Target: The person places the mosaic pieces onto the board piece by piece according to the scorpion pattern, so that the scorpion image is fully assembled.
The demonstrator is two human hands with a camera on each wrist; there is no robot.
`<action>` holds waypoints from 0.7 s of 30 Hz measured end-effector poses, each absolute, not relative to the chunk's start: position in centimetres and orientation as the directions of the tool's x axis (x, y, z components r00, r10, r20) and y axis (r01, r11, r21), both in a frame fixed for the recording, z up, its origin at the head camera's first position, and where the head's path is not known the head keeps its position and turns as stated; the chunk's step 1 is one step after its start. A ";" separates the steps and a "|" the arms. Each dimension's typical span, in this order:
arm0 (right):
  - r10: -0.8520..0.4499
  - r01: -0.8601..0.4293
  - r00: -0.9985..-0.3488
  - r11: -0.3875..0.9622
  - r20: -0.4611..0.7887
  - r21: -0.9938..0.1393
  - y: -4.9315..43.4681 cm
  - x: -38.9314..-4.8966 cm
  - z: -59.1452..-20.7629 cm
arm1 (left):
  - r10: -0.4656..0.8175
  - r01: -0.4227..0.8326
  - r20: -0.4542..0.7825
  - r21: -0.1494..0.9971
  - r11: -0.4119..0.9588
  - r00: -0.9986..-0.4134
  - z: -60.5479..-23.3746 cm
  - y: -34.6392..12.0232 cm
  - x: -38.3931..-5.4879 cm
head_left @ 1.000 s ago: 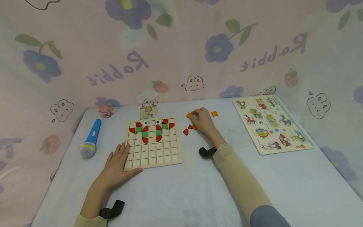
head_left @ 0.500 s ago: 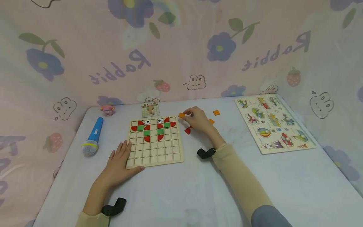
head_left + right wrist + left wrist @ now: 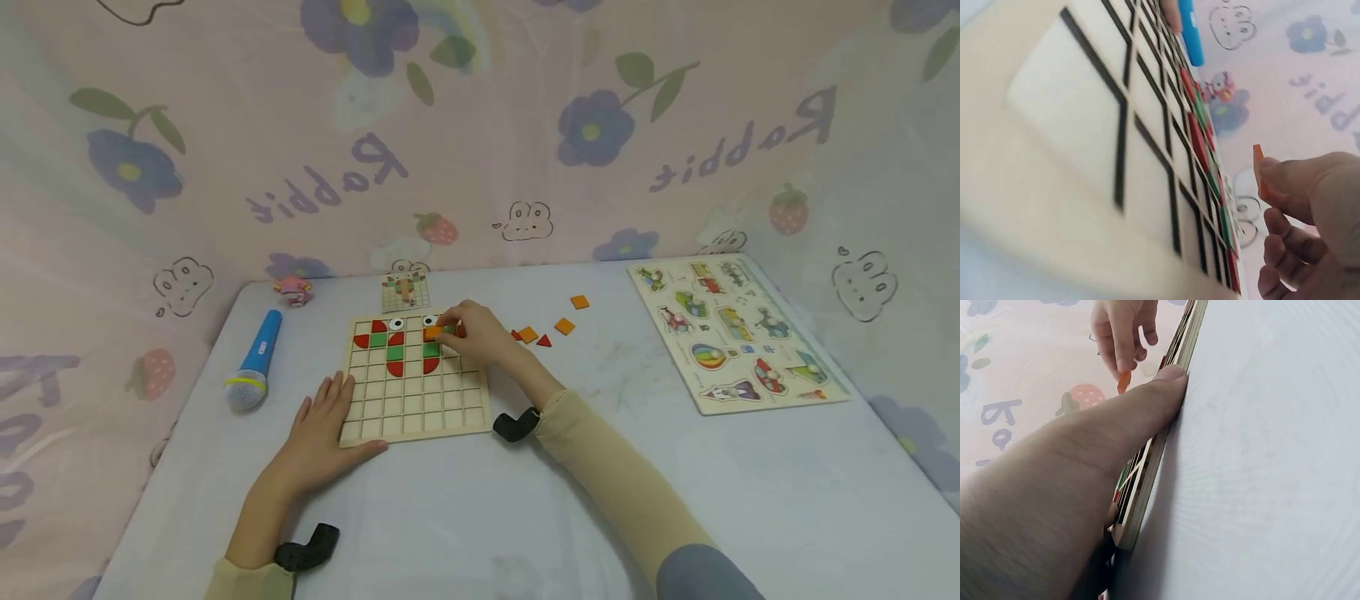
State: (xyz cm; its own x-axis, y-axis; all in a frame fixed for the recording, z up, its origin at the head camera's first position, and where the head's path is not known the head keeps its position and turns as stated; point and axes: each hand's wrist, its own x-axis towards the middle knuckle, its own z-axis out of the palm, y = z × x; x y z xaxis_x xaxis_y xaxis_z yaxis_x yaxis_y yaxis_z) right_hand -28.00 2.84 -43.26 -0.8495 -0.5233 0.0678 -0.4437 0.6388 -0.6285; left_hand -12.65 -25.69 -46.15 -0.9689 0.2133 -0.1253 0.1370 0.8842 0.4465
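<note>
Over the top right of the wooden grid board [image 3: 412,404] my right hand [image 3: 480,335] pinches an orange square tile [image 3: 432,333] between thumb and fingers. In the right wrist view the tile [image 3: 1260,170] is held clear of the board. My left hand [image 3: 318,429] lies with straight fingers along the board's left edge and its thumb at the near edge; the thumb [image 3: 1169,378] touches the rim in the left wrist view. Red, green and eye tiles sit in the upper cells, such as a green tile [image 3: 394,353]. The right hand hides part of them.
Behind the board lies a small pattern card [image 3: 406,291]. Loose orange tiles [image 3: 565,327] and red pieces [image 3: 544,341] lie to the right. A blue microphone [image 3: 255,358] and a pink toy [image 3: 293,290] are on the left, a picture puzzle board [image 3: 738,333] far right.
My right hand has picked up an orange tile from the loose pieces and carried it left over the board. The left hand has stayed at the board's edge.
</note>
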 end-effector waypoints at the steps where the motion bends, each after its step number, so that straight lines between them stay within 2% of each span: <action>1: -0.536 -0.453 -0.842 0.637 0.064 -0.623 2.3 -28.0 -43.3 | 0.212 0.135 -0.125 0.447 0.884 -0.969 -46.2 -25.7 -12.7; 6: -0.568 -0.482 -0.820 0.630 0.061 -0.609 0.2 -28.1 -43.3 | 0.207 0.131 -0.127 0.444 0.886 -0.970 -46.1 -25.7 -12.6; 21: -0.547 -0.477 -0.837 0.699 0.030 -0.533 -1.5 -29.3 -44.5 | 0.205 0.128 -0.128 0.446 0.886 -0.970 -45.8 -25.6 -12.6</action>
State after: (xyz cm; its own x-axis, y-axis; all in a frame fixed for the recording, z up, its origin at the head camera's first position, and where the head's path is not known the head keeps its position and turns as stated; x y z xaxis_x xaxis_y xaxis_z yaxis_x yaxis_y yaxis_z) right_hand -29.29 -1.46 -44.49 -0.8365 -0.5471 0.0304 -0.4767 0.6992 -0.5328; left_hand -12.57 -25.61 -45.85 -0.9704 0.2048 -0.1277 0.1283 0.8858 0.4461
